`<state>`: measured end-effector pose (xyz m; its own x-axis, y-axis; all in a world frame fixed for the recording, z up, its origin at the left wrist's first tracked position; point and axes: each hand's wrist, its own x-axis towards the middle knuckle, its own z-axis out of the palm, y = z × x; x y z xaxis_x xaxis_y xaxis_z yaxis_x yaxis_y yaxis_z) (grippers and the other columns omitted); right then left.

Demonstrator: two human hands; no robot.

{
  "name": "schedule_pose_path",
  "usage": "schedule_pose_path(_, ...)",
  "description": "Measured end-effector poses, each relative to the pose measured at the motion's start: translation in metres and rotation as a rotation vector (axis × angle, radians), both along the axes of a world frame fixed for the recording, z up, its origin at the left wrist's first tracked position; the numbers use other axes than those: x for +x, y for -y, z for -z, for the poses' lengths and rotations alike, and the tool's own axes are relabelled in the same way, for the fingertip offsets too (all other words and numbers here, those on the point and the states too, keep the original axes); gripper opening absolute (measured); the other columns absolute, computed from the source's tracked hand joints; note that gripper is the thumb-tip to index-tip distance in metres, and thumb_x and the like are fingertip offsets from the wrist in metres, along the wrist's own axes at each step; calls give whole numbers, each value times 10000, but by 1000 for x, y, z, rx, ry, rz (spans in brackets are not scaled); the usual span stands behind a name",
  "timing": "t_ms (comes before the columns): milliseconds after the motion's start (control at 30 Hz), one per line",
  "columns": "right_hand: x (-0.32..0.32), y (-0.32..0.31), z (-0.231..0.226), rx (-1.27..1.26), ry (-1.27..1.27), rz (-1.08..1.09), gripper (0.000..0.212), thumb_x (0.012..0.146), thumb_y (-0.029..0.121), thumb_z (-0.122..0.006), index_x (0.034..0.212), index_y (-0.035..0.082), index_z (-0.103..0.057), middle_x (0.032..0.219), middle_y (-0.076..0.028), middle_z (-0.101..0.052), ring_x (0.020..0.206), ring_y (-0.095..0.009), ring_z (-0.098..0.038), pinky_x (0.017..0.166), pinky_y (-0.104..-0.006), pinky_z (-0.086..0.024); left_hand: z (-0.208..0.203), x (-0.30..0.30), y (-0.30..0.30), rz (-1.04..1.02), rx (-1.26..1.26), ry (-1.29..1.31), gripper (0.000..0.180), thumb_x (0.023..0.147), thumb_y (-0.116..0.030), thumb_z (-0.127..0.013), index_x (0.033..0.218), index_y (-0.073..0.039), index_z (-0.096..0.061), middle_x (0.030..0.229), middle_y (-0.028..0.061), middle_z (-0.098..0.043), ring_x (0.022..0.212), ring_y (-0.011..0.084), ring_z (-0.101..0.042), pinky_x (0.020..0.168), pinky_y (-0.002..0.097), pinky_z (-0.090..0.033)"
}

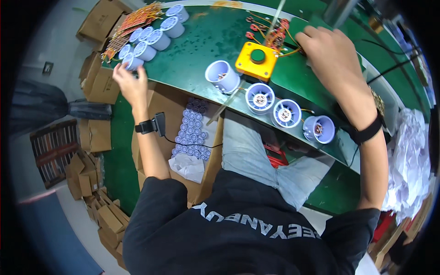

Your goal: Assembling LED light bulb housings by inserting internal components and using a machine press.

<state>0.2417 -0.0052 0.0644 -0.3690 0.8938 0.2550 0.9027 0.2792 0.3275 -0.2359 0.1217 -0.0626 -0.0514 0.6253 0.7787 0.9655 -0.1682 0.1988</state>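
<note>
My left hand [130, 85] is at the near left corner of the green table, its thumb and fingers around the lower sides of a lavender cup-shaped plastic housing [132, 62]. Several like housings [158, 40] stand in rows beyond it. My right hand [330, 55] is over the right part of the table with bent fingers, close to a tangle of wired red-and-black small parts [275, 39]; what its fingertips hold is hidden. Between the hands sits a yellow box with a green push button [257, 57]. Along the front edge stand several lavender housings [260, 97] with coppery parts inside.
Orange-red wired boards [133, 23] are stacked at the far left. Below the table edge, an open cardboard box [156, 98] contains many lavender housings [190, 128]. A thin upright rod [276, 18] and black cables [394, 66] stand near my right arm. White plastic sheeting [408, 160] hangs right.
</note>
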Motion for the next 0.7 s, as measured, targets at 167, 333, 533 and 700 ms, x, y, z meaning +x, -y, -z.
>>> schedule_pose_path(167,-1,-8,5,87,-155,-82,83,820,77,-688,892,48,-716,864,-126,-715,819,-302,-724,689,-405,-571,16,-17,1,-50,64,82,568,849,-470,-818,1031,38,-643,979,214,-666,911,373,-654,840,459,-527)
schedule_pose_path(333,-2,-11,10,355,-420,-341,77,774,88,-704,851,93,-706,813,-90,-678,802,-288,-717,658,-388,-563,27,-59,25,263,249,466,542,867,-186,-849,1154,44,-450,1089,244,-602,893,311,-674,667,381,-578)
schedule_pose_path(533,-1,60,-31,490,-133,-97,59,653,138,-748,669,95,-711,678,-58,-561,710,-230,-678,584,-341,-525,-47,78,115,903,-542,1318,582,969,-199,-631,1446,19,-378,1397,223,-533,1077,312,-647,792,261,-503)
schedule_pose_path(700,8,111,-34,350,-271,29,50,701,128,-732,706,79,-741,754,-103,-648,770,-224,-709,563,-346,-527,-68,148,146,1027,-715,1118,731,929,-341,-713,1472,19,-382,1420,244,-503,1069,301,-645,781,260,-503)
